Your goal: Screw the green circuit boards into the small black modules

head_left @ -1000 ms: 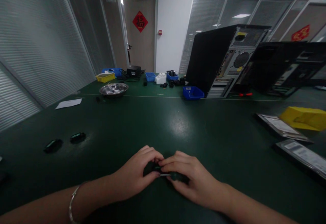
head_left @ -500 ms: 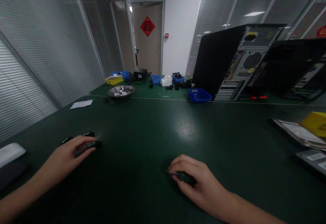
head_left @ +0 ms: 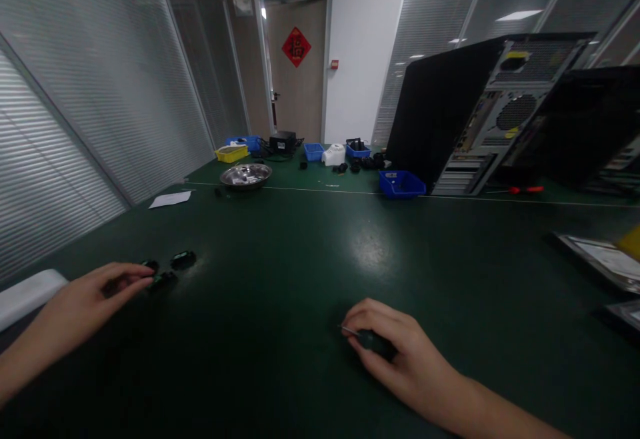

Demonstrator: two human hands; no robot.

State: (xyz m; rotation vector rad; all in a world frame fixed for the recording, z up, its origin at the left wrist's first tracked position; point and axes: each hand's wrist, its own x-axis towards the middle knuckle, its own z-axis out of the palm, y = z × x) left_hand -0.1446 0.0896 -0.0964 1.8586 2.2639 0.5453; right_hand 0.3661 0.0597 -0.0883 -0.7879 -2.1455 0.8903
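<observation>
On the left of the table, my left hand point(head_left: 103, 289) has its thumb and forefinger slightly apart, with nothing visible held between them. Just past its fingertips lies a small dark part with green on it point(head_left: 163, 281). A second small dark part point(head_left: 149, 265) sits right behind the fingers, partly covered. Another such part point(head_left: 183, 260) rests a little farther to the right. My right hand point(head_left: 400, 349) is closed around a small screwdriver point(head_left: 374, 343) with a dark handle. Its thin metal shaft points left past the fingertips, over the green table point(head_left: 270, 346).
A metal dish point(head_left: 245, 176) and a blue bin point(head_left: 401, 184) stand farther back, near a black computer case point(head_left: 450, 106). Hard drives point(head_left: 603, 259) lie at the right edge. A white object point(head_left: 31, 296) is at the left, and a paper point(head_left: 170, 199) beyond.
My left hand has let go of the small dark part and drawn back left; the part now lies on the table. My right hand still holds the screwdriver. The view has shifted slightly left.
</observation>
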